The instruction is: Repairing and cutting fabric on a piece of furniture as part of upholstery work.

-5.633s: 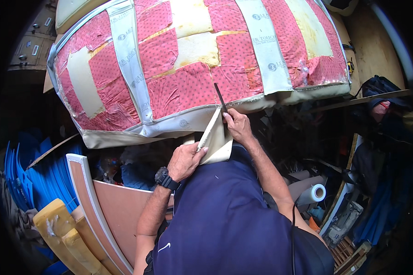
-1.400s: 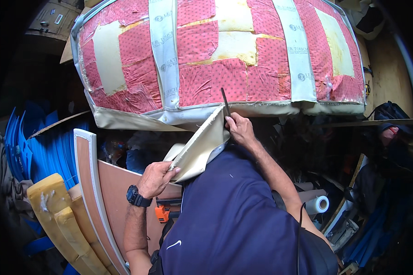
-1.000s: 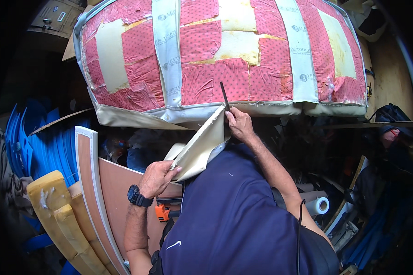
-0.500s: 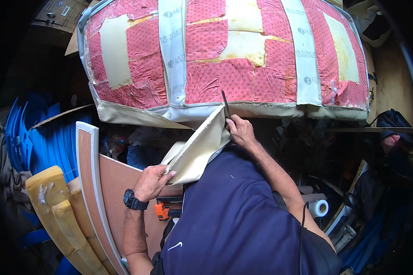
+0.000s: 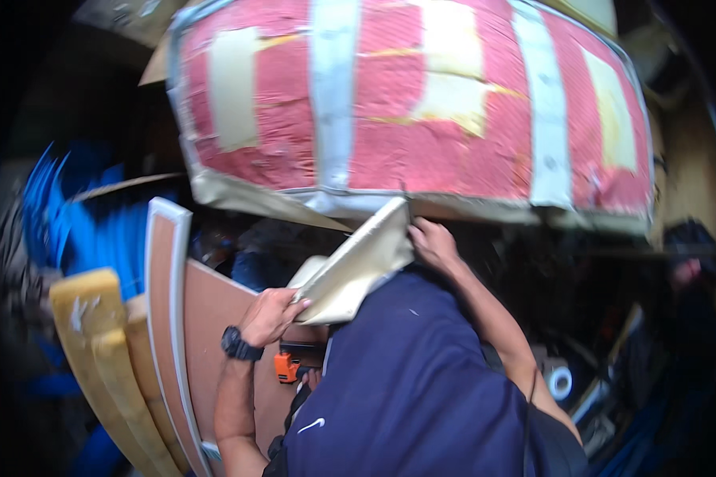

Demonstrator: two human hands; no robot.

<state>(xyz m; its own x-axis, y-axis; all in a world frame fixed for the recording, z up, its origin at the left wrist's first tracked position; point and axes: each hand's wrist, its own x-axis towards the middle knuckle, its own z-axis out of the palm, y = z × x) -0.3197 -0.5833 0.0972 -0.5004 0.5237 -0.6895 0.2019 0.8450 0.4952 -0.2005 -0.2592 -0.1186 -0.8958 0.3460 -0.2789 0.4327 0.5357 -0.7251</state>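
Print on strips: the two pale strips (image 5: 334, 95) (image 5: 549, 119) across the pink pad (image 5: 398, 159) bear small dark marks, too blurred to read.
Mark on garment: a small white curved emblem (image 5: 310, 425) on the navy garment (image 5: 414, 374), low on its left side.
Left grip: the left hand (image 5: 269, 316) pinches the lower left end of the cream flap (image 5: 358, 266), thumb on top, the gap no wider than the cloth.
Right grip: the right hand (image 5: 435, 241) is closed around a slim dark tool (image 5: 410, 211); blur and the fingers hide its kind.
Tool: stands nearly upright beside the flap's upper corner, tip by the pad's near edge; whether it touches the cloth, I cannot tell.
Flap: slants between the hands, upper corner at the pad's near edge, lower part over the garment.
Left wrist: a black watch (image 5: 235, 343).
Below the left hand: an orange and black tool (image 5: 286, 367), near a brown board (image 5: 215, 318).
Far left: blue sheets (image 5: 107, 234) above yellow foam (image 5: 91, 318).
Right: a white roll (image 5: 559, 383), end toward the camera, beyond the right forearm.
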